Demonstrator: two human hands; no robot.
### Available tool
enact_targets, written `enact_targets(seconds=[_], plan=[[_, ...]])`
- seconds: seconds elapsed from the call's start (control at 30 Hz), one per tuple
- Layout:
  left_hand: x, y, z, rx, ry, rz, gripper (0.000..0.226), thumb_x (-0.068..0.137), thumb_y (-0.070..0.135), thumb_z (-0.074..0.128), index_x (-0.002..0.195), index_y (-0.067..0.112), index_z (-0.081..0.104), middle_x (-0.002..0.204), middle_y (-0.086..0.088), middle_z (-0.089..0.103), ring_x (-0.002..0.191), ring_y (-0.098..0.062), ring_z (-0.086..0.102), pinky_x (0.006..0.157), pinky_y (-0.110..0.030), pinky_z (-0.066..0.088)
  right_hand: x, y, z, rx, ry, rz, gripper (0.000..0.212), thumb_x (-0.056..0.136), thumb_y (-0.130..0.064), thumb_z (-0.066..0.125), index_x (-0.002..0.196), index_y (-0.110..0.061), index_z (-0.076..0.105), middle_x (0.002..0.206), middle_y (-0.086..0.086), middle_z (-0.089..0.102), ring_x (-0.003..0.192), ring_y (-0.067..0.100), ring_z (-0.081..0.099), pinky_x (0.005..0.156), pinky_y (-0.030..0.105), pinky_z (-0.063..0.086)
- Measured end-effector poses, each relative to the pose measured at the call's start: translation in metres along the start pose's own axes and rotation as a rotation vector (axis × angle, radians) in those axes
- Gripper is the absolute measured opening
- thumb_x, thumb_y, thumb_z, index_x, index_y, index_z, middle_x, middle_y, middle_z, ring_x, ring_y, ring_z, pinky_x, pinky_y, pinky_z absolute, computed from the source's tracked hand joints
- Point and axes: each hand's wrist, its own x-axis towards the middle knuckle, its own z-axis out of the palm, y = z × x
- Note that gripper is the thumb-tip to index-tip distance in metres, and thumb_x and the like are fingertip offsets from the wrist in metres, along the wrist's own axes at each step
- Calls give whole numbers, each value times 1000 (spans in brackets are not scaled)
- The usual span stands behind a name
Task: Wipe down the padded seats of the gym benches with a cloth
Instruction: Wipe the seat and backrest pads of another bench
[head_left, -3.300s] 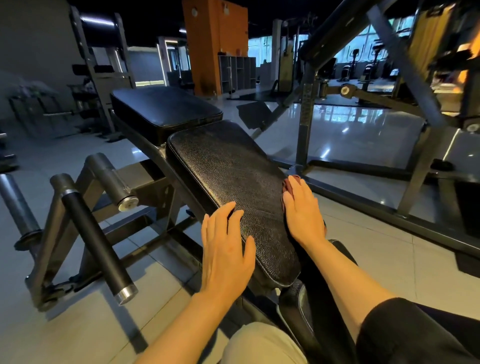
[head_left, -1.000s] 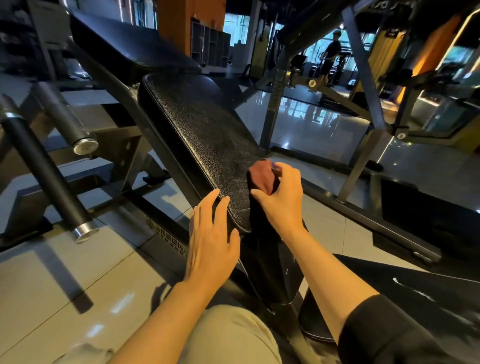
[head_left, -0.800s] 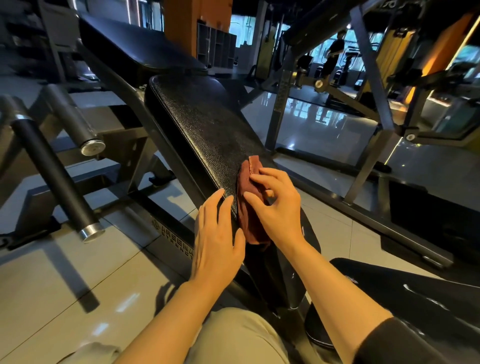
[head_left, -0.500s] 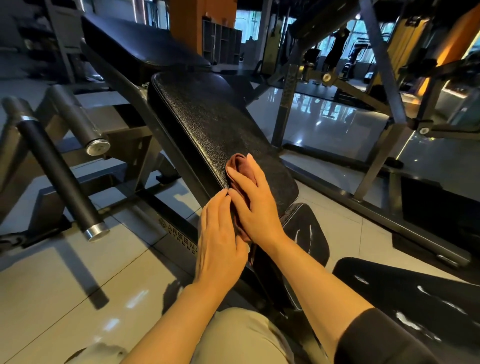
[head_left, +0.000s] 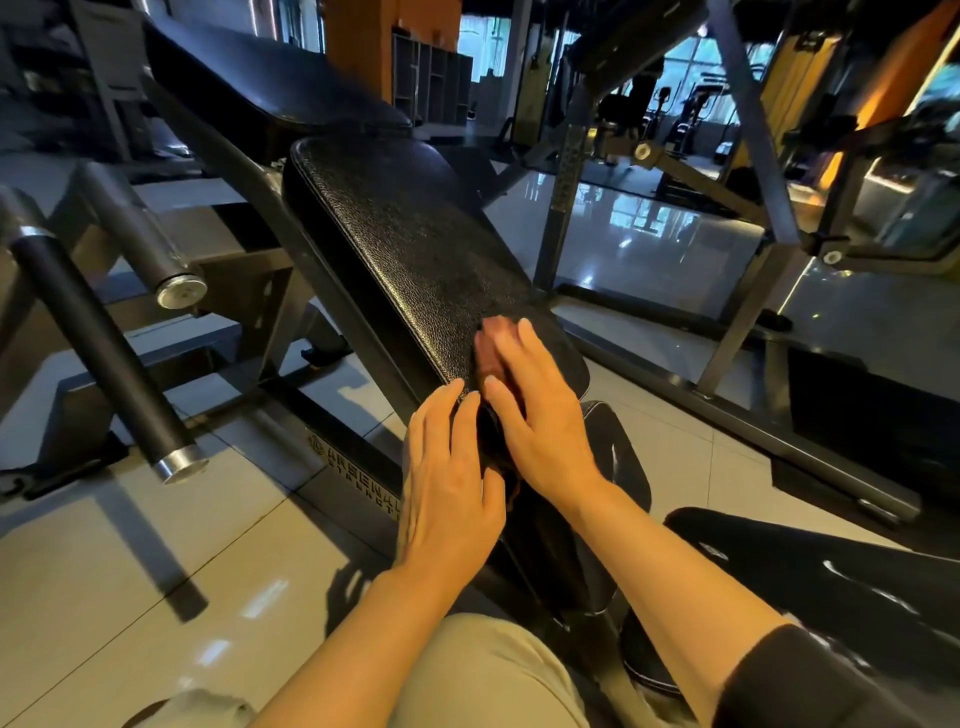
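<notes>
Far left of frame: two roller bars (head_left: 98, 343) on the grey frame, steel end caps showing. Centre: tilted black padded seat (head_left: 410, 244), textured. Lower centre: left hand (head_left: 449, 483), fingers straight, flat against the pad's near edge, holding nothing. Just right, touching it: right hand (head_left: 540, 410), fingers extended, pressing a reddish-brown cloth (head_left: 493, 348) onto the seat's lower end. Lower right: a glossy black pad (head_left: 841, 587).

A gym: padded bench (head_left: 415, 249), steel machine frames (head_left: 748, 130), treadmills (head_left: 691, 119) on tiled floor (head_left: 104, 571).
</notes>
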Motion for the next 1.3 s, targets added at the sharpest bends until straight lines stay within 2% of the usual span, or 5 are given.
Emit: enact_targets(seconds=[0.53,0.73,1.0,1.2,1.3], plan=[[3,-2,21,123,54,164,41,88,29,53,125,14,62,142,-13,47,140,-27,29,117,-55,11,16,58,-3,-76,15,93,46,102,-16,46,147,-27,41,162,-5,13,146,11,15,113,25,23],[16,-1,14,152,45,190,38,87,28,51,120,13,64,141,-12,48,139,-28,30,115,-58,13,58,68,-10,-19,136,500,39,104,-15,38,142,-13,45,160,9,17,144,26,24,113,30,22],[78,-12,-20,245,106,87,41,86,20,54,126,10,59,142,-8,45,142,-25,27,118,-55,11,89,9,18,-38,-79,-122,50,100,-13,47,148,-24,36,162,-1,12,147,16,15,117,29,19],[101,-35,-44,321,90,109,38,86,19,59,123,11,60,138,-8,48,138,-26,33,113,-62,20,122,43,2,5,94,358,43,102,-12,41,145,-16,42,160,6,17,144,27,26,113,30,23],[112,-39,-46,334,100,99,39,86,12,65,124,10,58,139,-8,47,139,-26,31,113,-62,19,132,7,19,-14,52,103,44,101,-12,45,145,-14,42,160,6,16,145,25,22,114,29,21]])
